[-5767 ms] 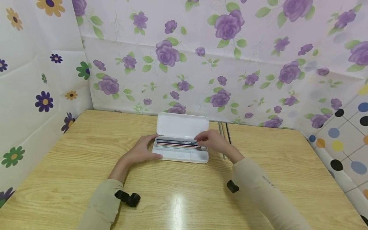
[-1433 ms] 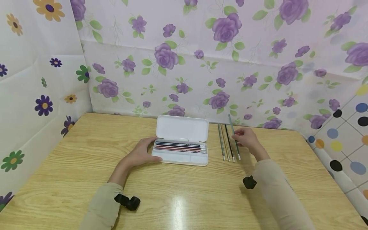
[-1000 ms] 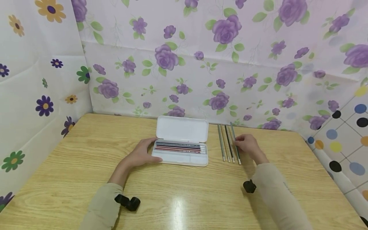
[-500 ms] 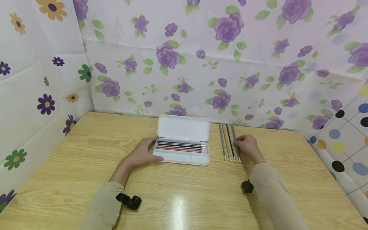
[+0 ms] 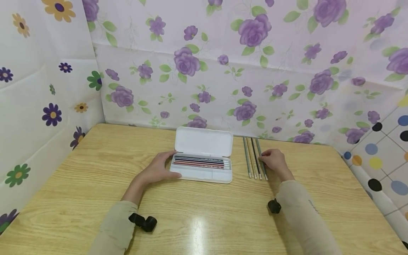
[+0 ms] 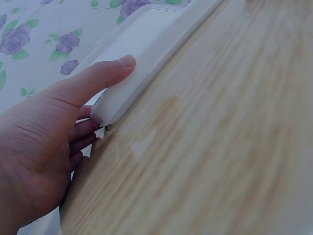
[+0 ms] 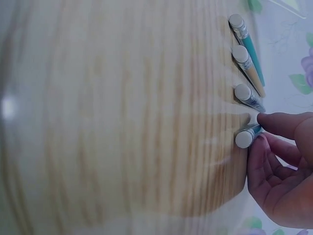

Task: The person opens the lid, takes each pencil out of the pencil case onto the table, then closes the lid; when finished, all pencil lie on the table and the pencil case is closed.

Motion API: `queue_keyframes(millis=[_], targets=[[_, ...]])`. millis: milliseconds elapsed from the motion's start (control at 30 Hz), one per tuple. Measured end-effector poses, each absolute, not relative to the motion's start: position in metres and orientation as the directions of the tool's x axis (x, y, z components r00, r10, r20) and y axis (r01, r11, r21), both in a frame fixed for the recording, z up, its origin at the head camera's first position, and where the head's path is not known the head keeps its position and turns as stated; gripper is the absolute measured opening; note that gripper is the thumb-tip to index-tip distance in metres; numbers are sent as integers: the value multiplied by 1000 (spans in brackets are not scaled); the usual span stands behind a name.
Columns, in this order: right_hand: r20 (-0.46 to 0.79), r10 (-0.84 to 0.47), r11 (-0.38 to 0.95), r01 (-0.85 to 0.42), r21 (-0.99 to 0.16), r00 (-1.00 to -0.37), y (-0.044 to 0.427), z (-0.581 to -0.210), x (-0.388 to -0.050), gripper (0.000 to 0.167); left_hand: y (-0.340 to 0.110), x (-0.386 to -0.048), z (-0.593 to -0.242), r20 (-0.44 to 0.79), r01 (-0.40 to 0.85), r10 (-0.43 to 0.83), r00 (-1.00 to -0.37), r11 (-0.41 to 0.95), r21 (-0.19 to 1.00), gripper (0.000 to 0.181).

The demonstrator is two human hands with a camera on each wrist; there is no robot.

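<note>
Pencils (image 5: pixel 256 159), four in a row, lie right of an open white pencil case (image 5: pixel 204 141) in the head view. Left wrist view: the left hand (image 6: pixel 54 122) grips the case's end. Right wrist view: the right hand (image 7: pixel 286 169) pinches the nearest teal pencil (image 7: pixel 247 137).

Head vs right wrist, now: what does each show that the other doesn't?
Head only: the left hand holding one end of the open white case, the pencils inside it, and both sleeves.

Right wrist only: the flat round faces of the erasers, close up; from the head they are just small pale tips.

Both: four loose pencils, the right hand pinching the outermost one, the wooden table and the floral sheet.
</note>
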State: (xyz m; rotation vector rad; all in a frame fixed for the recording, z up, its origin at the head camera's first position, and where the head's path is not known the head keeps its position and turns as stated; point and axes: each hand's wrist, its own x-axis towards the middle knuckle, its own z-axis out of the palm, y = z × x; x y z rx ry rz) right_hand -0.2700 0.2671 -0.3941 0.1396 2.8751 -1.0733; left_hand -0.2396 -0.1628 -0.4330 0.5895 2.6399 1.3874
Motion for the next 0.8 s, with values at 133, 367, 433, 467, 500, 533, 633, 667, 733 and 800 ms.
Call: queue_keyframes(millis=[133, 367, 433, 467, 500, 533, 633, 667, 733, 800], targets=[[-127, 60, 726, 130, -675, -990, 267, -393, -271, 33, -163, -240, -433, 79, 278, 373, -924, 517, 810, 92], [-175, 62, 658, 172, -733, -983, 268, -389, -271, 38, -163, -239, -432, 75, 274, 368, -927, 528, 804, 92], [-159, 61, 677, 158, -719, -985, 269, -388, -270, 39, -162, -239, -432, 81, 281, 372, -925, 525, 803, 92], [-148, 60, 689, 149, -709, -987, 269, -387, -270, 39, -162, -239, -431, 83, 284, 374, -924, 523, 804, 92], [-130, 55, 706, 131, -696, -990, 269, -385, -270, 39, -162, -239, -431, 86, 287, 376, -923, 521, 804, 92], [-114, 49, 721, 114, -684, -992, 268, -384, -270, 39, -162, -239, -431, 88, 289, 377, -922, 518, 805, 92], [-72, 13, 746, 58, -663, -997, 263, -379, -270, 38, -162, -238, -430, 88, 287, 377, -922, 513, 809, 91], [-57, -1, 753, 37, -657, -998, 261, -377, -271, 37, -162, -238, -430, 86, 284, 376, -923, 513, 810, 91], [-35, -33, 757, -2, -654, -999, 254, -375, -272, 36, -162, -238, -430, 84, 282, 375, -923, 514, 810, 91], [-19, -65, 760, -37, -649, -998, 247, -373, -274, 36, -162, -238, -430, 79, 277, 371, -925, 516, 810, 91]])
